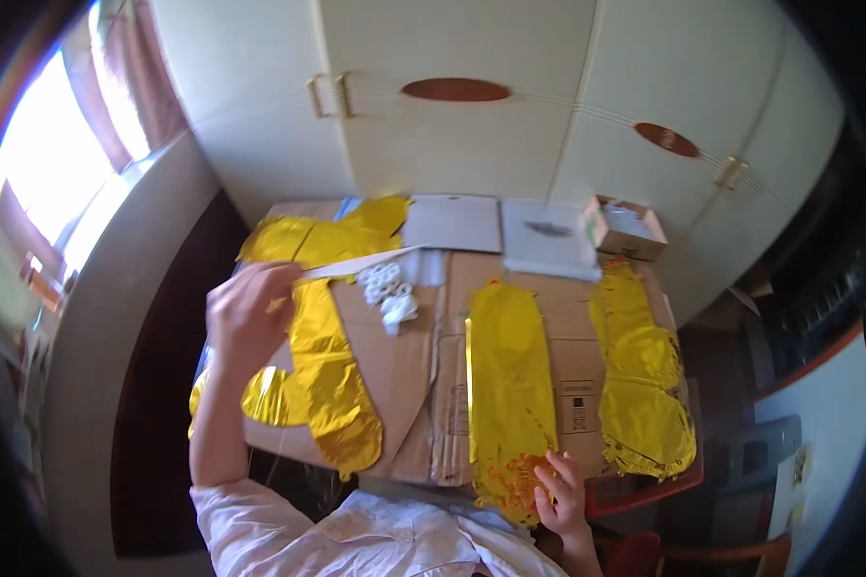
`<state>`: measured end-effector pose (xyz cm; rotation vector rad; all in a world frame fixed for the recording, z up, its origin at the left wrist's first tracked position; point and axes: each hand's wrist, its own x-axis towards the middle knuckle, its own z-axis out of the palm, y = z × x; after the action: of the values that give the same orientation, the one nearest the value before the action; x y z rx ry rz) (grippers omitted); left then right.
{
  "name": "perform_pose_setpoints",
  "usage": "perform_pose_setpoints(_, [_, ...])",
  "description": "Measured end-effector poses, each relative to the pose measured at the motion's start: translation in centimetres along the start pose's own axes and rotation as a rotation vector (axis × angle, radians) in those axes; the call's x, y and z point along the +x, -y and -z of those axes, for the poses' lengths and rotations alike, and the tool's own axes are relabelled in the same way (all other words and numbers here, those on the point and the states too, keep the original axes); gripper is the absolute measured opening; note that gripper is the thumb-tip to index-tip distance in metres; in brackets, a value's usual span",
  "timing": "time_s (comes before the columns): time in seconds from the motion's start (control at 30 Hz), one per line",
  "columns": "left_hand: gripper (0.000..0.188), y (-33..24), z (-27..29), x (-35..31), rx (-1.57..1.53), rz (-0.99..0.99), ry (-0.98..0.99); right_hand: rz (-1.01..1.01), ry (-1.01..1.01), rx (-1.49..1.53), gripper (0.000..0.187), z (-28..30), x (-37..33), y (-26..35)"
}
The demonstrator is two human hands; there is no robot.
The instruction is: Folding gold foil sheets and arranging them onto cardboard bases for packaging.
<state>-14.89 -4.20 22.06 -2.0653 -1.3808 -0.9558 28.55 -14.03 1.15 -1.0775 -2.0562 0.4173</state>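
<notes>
My left hand (253, 310) is raised over the left side of the table, its fingers closed on one end of a thin white strip (370, 260). The strip points right, above the cardboard. Beneath that hand lies a flat gold foil balloon (332, 385) with a bent shape. A long gold foil balloon (510, 375) lies in the middle, its lower end reaching past the near edge. Beside that end is my right hand (562, 495), fingers loosely curved and apart, at the foil's edge; whether they press on it is unclear.
Cardboard (409, 375) covers the table. Another gold balloon (645, 385) lies at right, and more gold foil (327, 236) at back left. White crumpled pieces (390, 293), a grey flat panel (452, 223), a clear packet (548, 240) and a small box (627, 229) lie farther back.
</notes>
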Motion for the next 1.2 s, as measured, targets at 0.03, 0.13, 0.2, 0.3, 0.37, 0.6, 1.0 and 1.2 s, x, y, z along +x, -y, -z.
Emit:
perform_pose_setpoints(0.03, [0.028,-0.1,3.6,-2.4,0.045,0.1,0.006,0.009,0.011,0.007,0.029,0.0,0.1,0.1])
perform_pose_setpoints(0.13, [0.016,-0.3,14.3,-12.6,0.203,0.528,-0.007,0.119,0.07,0.053,0.029,-0.1,1.0,0.0])
perform_pose_setpoints(0.2, [0.012,-0.5,19.1,-19.2,0.179,0.826,0.063,0.181,0.098,0.041,0.032,-0.1,1.5,-0.1])
perform_pose_setpoints(0.3, [0.011,-0.7,20.7,-28.3,0.085,1.014,0.136,0.212,0.107,0.031,0.033,0.0,2.3,-0.3])
perform_pose_setpoints(0.37, [0.008,-1.7,18.8,-31.6,0.133,1.083,0.285,0.226,0.132,0.045,0.033,-0.1,2.7,-0.3])
perform_pose_setpoints(0.6, [0.009,-0.1,8.6,-47.2,-0.021,1.344,0.517,0.263,0.139,0.046,0.035,-0.2,2.7,0.1])
perform_pose_setpoints(1.0, [0.011,-2.7,12.0,-32.0,-0.109,1.16,0.699,0.071,0.04,0.056,0.036,0.8,1.7,-1.0])
perform_pose_setpoints(1.2, [0.016,-7.8,10.6,-17.6,-0.342,0.478,0.157,-0.244,0.212,0.646,0.045,1.2,6.2,-0.6])
